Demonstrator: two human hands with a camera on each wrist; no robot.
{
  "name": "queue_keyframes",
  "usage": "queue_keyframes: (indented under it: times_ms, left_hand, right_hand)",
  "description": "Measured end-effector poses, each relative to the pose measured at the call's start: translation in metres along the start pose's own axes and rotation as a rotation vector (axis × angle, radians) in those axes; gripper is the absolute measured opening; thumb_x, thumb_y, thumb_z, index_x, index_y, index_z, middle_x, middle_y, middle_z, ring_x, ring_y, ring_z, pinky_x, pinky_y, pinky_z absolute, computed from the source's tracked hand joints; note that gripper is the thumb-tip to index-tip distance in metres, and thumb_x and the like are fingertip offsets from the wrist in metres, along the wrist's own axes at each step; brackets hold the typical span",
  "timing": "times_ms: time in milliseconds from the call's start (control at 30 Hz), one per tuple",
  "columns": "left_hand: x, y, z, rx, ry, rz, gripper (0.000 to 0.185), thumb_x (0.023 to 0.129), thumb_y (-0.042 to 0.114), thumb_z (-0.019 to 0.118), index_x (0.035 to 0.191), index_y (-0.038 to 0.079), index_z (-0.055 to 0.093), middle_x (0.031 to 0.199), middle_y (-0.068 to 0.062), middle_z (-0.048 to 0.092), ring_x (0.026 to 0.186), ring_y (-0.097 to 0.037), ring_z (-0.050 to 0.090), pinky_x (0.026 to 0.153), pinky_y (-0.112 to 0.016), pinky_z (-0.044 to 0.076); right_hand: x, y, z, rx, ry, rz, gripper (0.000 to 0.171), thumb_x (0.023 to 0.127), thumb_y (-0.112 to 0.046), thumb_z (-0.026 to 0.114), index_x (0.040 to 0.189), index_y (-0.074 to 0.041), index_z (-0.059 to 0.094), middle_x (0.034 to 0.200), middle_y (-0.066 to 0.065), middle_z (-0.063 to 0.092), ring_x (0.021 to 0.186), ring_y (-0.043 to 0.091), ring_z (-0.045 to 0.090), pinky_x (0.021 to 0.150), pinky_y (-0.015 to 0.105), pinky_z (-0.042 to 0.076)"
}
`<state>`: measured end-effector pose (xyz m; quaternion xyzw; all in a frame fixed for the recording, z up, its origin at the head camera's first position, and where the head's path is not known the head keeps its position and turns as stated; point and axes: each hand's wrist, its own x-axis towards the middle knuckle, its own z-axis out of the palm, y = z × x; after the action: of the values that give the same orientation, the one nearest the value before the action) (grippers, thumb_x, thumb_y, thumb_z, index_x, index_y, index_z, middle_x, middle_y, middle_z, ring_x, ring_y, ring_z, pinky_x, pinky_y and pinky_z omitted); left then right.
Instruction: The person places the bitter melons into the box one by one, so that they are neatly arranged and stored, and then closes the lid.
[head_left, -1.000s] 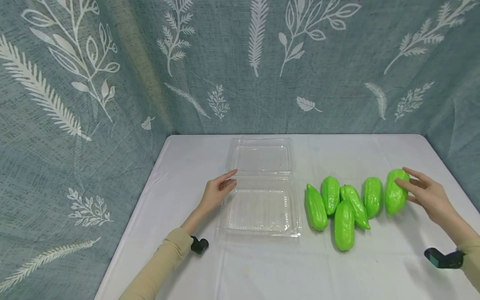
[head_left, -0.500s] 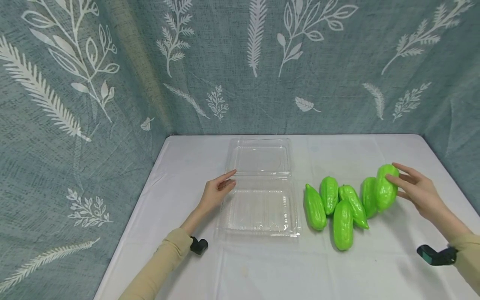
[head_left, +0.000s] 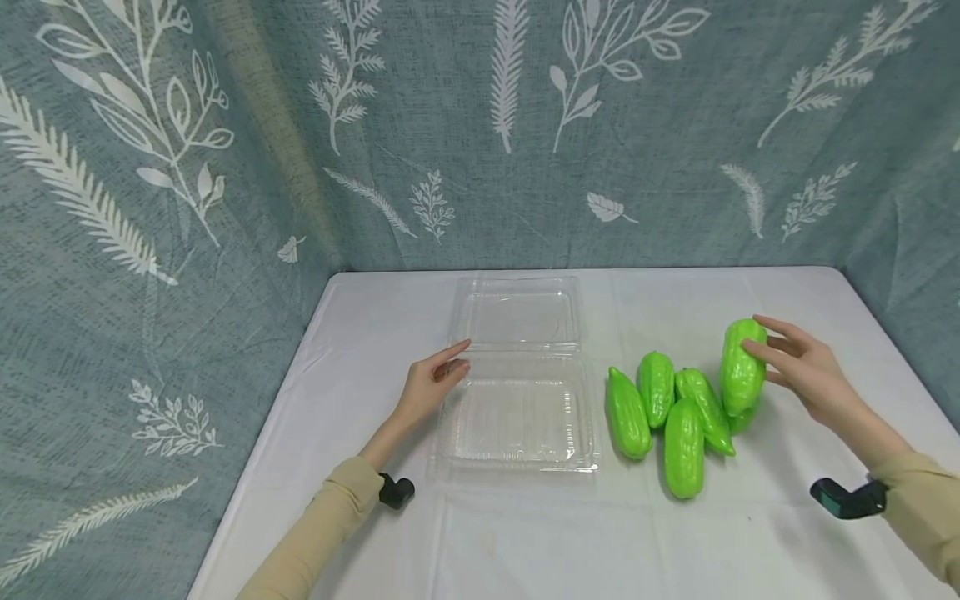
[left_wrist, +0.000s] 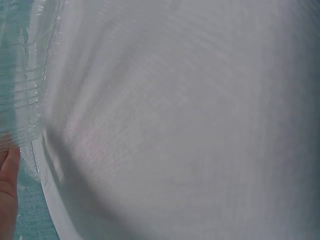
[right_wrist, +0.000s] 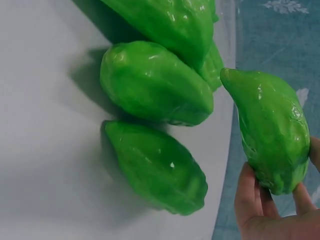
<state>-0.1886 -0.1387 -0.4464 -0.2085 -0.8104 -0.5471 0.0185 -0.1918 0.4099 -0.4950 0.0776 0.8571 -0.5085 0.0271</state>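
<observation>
White surface (head_left: 525, 533) carrying everything. Clear clamshell box (head_left: 517, 417) lying open at centre-left, serving as landmark. Five green gourds (head_left: 663, 412) resting in a cluster right of box. Sixth gourd (head_left: 742, 367) now being lifted clear and carried boxward, versus resting at cluster's far end a second ago; judging transfer under way. Right hand (head_left: 798, 367) gripping it with curled fingers. Left hand (head_left: 435, 383) relaxed, fingertips touching box's left edge. No readable writing showing.

A glossy green ridged gourd (head_left: 742, 367) held upright above five others (head_left: 663, 408).
</observation>
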Motion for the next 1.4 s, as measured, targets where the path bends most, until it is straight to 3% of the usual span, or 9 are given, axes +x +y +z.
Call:
queue_keyframes:
  times_ms: [133, 333, 567, 733, 833, 933, 1100, 1300, 1400]
  left_hand:
    - [0.0, 0.001, 0.0, 0.002, -0.005, -0.005, 0.038, 0.087, 0.0, 0.055, 0.124, -0.005, 0.049, 0.125, -0.022, 0.05, 0.104, -0.033, 0.057, 0.087, -0.032, 0.049]
    - [0.0, 0.001, 0.0, 0.015, -0.006, -0.009, 0.038, 0.087, 0.002, 0.055, 0.124, -0.004, 0.05, 0.125, -0.022, 0.05, 0.104, -0.032, 0.058, 0.087, -0.032, 0.048]
    - [0.001, 0.002, 0.0, 0.013, -0.008, 0.016, 0.037, 0.087, 0.0, 0.055, 0.123, -0.007, 0.049, 0.124, -0.024, 0.05, 0.102, -0.033, 0.058, 0.086, -0.033, 0.049]
    - [0.001, 0.003, -0.001, 0.009, -0.013, 0.014, 0.037, 0.087, 0.0, 0.055, 0.123, -0.007, 0.05, 0.123, -0.025, 0.05, 0.102, -0.034, 0.058, 0.085, -0.033, 0.05]
    - [0.001, 0.002, -0.001, 0.012, -0.013, 0.014, 0.037, 0.087, 0.0, 0.055, 0.122, -0.006, 0.05, 0.122, -0.025, 0.051, 0.101, -0.033, 0.058, 0.084, -0.033, 0.05]
    - [0.001, 0.001, -0.001, 0.016, -0.011, 0.021, 0.036, 0.086, 0.0, 0.055, 0.122, -0.007, 0.05, 0.12, -0.026, 0.052, 0.101, -0.034, 0.059, 0.084, -0.034, 0.05]
    - [0.001, 0.0, 0.0, 0.025, 0.004, 0.043, 0.036, 0.086, -0.002, 0.055, 0.12, -0.01, 0.05, 0.118, -0.028, 0.053, 0.099, -0.035, 0.059, 0.082, -0.036, 0.051]
    - [0.001, 0.0, 0.002, 0.039, 0.013, 0.054, 0.036, 0.086, -0.002, 0.056, 0.12, -0.008, 0.051, 0.119, -0.027, 0.053, 0.1, -0.035, 0.059, 0.082, -0.037, 0.05]
    - [0.002, -0.001, 0.002, 0.04, 0.012, 0.055, 0.036, 0.086, -0.002, 0.056, 0.121, -0.008, 0.051, 0.119, -0.027, 0.053, 0.1, -0.035, 0.059, 0.082, -0.038, 0.05]
  right_hand:
    - [0.001, -0.004, 0.006, 0.011, -0.013, 0.0, 0.063, 0.081, -0.051, 0.056, 0.137, -0.041, 0.027, 0.145, 0.011, 0.024, 0.128, 0.034, 0.027, 0.082, 0.03, 0.051]
    - [-0.002, -0.02, 0.013, 0.04, -0.037, 0.022, 0.067, 0.078, -0.055, 0.058, 0.136, -0.041, 0.028, 0.144, 0.011, 0.024, 0.128, 0.032, 0.028, 0.081, 0.028, 0.05]
    - [-0.03, -0.078, 0.025, 0.047, -0.09, 0.046, 0.063, 0.085, -0.045, 0.055, 0.14, -0.032, 0.027, 0.145, 0.018, 0.021, 0.13, 0.035, 0.023, 0.088, 0.041, 0.047]
    - [-0.053, -0.123, 0.036, 0.064, -0.133, 0.014, 0.068, 0.088, -0.042, 0.053, 0.143, -0.02, 0.021, 0.143, 0.026, 0.018, 0.129, 0.04, 0.021, 0.081, 0.024, 0.047]
    - [-0.058, -0.134, 0.042, 0.079, -0.143, 0.017, 0.068, 0.088, -0.04, 0.052, 0.143, -0.017, 0.02, 0.144, 0.025, 0.018, 0.129, 0.039, 0.021, 0.074, 0.015, 0.045]
    - [-0.055, -0.135, 0.048, 0.105, -0.151, 0.008, 0.065, 0.089, -0.038, 0.053, 0.143, -0.018, 0.022, 0.145, 0.022, 0.018, 0.13, 0.035, 0.022, 0.079, 0.023, 0.047]
    - [-0.042, -0.123, 0.058, 0.146, -0.171, -0.03, 0.066, 0.087, -0.038, 0.055, 0.142, -0.018, 0.025, 0.144, 0.022, 0.019, 0.131, 0.037, 0.021, 0.094, 0.049, 0.041]
    - [-0.016, -0.096, 0.074, 0.147, -0.14, -0.021, 0.07, 0.076, -0.056, 0.06, 0.136, -0.035, 0.032, 0.143, 0.013, 0.026, 0.13, 0.03, 0.027, 0.091, 0.046, 0.045]
    - [-0.021, -0.109, 0.082, 0.15, -0.16, -0.033, 0.069, 0.078, -0.054, 0.06, 0.137, -0.033, 0.031, 0.143, 0.014, 0.027, 0.129, 0.031, 0.029, 0.089, 0.044, 0.046]
